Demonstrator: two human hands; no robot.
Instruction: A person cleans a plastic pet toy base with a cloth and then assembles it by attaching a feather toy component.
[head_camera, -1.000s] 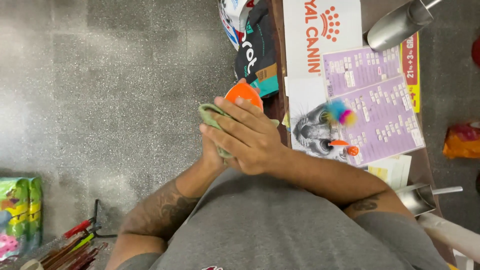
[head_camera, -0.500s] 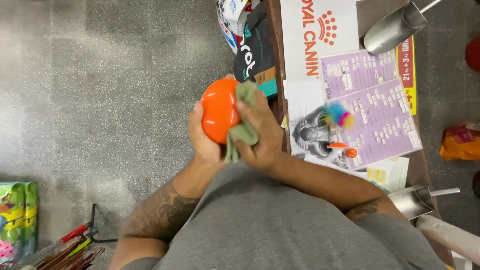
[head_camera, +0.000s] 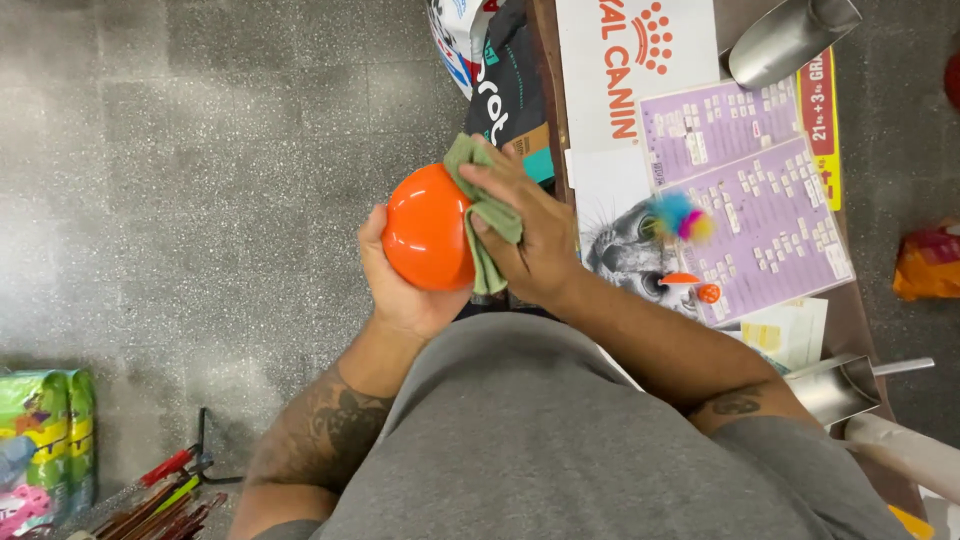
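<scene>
My left hand grips a round orange bowl from below, its smooth outer side turned up toward me. Pressed against the bowl's right edge is a folded green cloth, which my right hand holds with fingers spread over it. Both hands are in front of my chest, above the grey floor and just left of a counter.
A counter on the right carries printed sheets, a purple chart, a cat picture, a feathered toy and two metal scoops. Dark pet-food bags lean by it. A colourful bag and red-handled tools lie lower left.
The bowl has turned from mostly hidden under my right hand to fully showing its orange outside. The cloth has slid from the bowl's left side to its right edge.
</scene>
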